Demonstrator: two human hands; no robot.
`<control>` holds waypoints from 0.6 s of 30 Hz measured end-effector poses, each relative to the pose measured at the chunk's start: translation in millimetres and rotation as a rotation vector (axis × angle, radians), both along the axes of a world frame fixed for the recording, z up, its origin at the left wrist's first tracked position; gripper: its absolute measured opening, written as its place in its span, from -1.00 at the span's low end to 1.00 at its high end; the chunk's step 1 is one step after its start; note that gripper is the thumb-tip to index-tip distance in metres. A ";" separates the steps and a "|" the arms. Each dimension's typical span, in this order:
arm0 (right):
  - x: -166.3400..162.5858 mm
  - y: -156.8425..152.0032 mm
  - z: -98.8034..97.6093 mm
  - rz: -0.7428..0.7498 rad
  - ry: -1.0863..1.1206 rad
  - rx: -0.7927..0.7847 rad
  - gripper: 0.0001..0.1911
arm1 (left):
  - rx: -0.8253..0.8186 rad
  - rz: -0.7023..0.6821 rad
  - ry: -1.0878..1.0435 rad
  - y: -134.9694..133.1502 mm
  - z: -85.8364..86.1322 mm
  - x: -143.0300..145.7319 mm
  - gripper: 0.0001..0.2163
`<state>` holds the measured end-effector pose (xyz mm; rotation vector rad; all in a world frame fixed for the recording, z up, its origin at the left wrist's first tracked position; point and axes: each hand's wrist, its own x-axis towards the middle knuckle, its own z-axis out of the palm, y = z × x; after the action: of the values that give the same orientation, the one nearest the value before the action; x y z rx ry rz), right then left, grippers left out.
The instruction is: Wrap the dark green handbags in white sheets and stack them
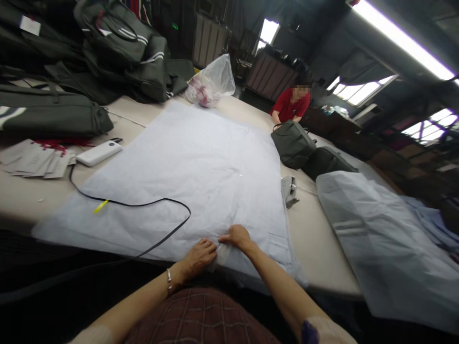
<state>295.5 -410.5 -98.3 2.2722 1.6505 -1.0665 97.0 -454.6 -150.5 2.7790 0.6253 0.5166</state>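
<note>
A large pale blue sheet of thin fabric (186, 172), softly creased, lies spread flat across the table (322, 239). At its near edge the left hand (199, 255) and right hand (236, 236) pinch the fabric, fingers curled narrow, nearly touching.

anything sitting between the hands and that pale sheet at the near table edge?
Nothing visible. The left hand and right hand already rest directly on the pale sheet at its near edge. The black cable loops across the sheet just left of the left hand, apart from both hands.
</note>
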 end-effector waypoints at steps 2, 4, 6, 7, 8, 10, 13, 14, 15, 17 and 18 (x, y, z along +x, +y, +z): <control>4.3 -1.1 5.3 -0.026 -0.023 0.007 -0.63 | 0.011 -0.032 -0.003 2.3 -0.4 -1.5 -0.92; 14.0 -1.0 12.5 -0.058 -0.005 -0.024 -0.64 | 0.019 -0.064 -0.003 3.9 -0.2 -4.4 -0.91; 26.9 0.2 22.0 -0.097 0.004 -0.040 -0.67 | 0.024 -0.096 -0.001 5.0 0.2 -8.0 -0.89; 33.1 1.0 27.4 -0.116 0.000 -0.030 -0.69 | 0.026 -0.112 0.000 5.6 0.2 -9.7 -0.87; 38.1 1.6 32.7 -0.133 -0.006 -0.007 -0.70 | 0.026 -0.127 0.003 6.2 0.1 -11.1 -0.86; 42.2 1.5 41.7 -0.160 -0.016 0.070 -0.73 | 0.020 -0.153 0.008 7.8 -0.5 -13.1 -0.85; 28.3 -2.4 45.0 -0.190 -0.037 0.241 -0.68 | 0.004 -0.185 0.007 10.8 -1.6 -14.1 -0.83; 18.5 -4.7 41.8 -0.195 -0.049 0.322 -0.63 | 0.001 -0.193 0.000 11.6 -1.8 -14.3 -0.82; 7.0 -7.3 36.1 -0.187 -0.064 0.423 -0.57 | 0.001 -0.197 -0.010 12.1 -1.9 -14.4 -0.82; -17.7 -13.6 17.1 -0.119 -0.082 0.637 -0.46 | 0.020 -0.198 -0.039 11.4 -2.7 -14.8 -0.83; -28.7 -16.8 4.1 -0.060 -0.087 0.738 -0.42 | 0.034 -0.195 -0.060 10.2 -4.0 -14.8 -0.84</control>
<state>266.8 -427.2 -94.2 2.7338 2.2104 -0.3682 82.2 -444.3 -154.5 2.8046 0.3312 0.5713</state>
